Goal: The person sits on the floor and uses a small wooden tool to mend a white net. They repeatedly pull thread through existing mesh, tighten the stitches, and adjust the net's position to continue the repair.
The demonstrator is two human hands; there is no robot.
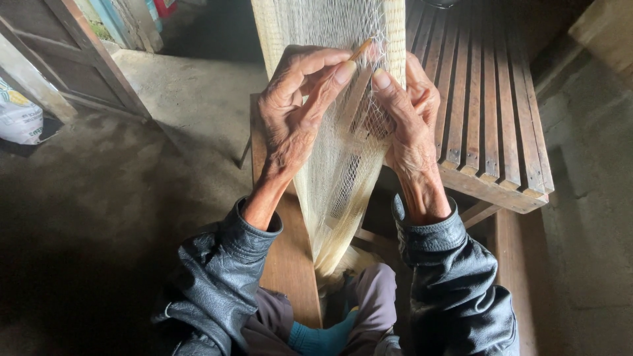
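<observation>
1. Head view: a pale fishing net (339,165) hangs stretched from the top edge of the frame down to the person's lap, between both hands. Its upper end is cut off by the frame, and its gathered lower end disappears behind the knees.
2. The left hand (297,112) pinches a thin tan netting needle (361,49) between thumb and curled fingers. Only the needle's tip shows; the rest is hidden in the hand and mesh.
3. The right hand (409,115) is closed on the net, thumb pressed on the front, fingers curled behind the mesh and only partly visible through it.
4. Dark jacket sleeves (224,264) cover both forearms.
5. A slatted wooden bench (488,105) stands just behind and right of the net; a wooden plank (290,264) runs under the left wrist.
6. The floor (132,184) is bare, dim concrete. A white sack (20,118) lies at the far left, cut off by the edge, beside a wooden door frame (86,59).
</observation>
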